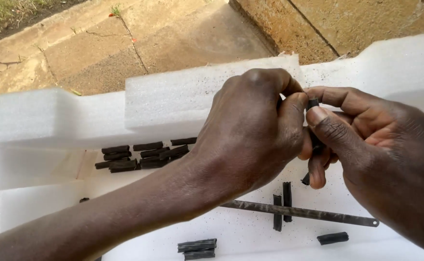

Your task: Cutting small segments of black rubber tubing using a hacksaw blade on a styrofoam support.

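- Nearest the camera: left forearm crossing from the near left, left hand [250,130] raised over the white foam tabletop [57,121], knuckles up.
- Right hand [371,150] coming in from the right, meeting the left at mid-height.
- Grip, both hands: clenched around one short black stick [313,103], thumbs and forefingers pinching its top end, lower end [306,179] poking out beneath the right fingers; held in the air, clear of the foam.
- Done so far, judging by the layout: a tidy pile of cut black pieces [142,155] stacked far left in the foam recess, two more bundled at the near edge [196,248].
- Left, apparently: loose pieces near the hands, two upright ones [282,203] crossing a thin saw blade [299,211], one stray piece [333,237] near right.
- Black crumbs dusting the foam around the blade.
- Concrete paving [125,43] beyond the foam, far side.
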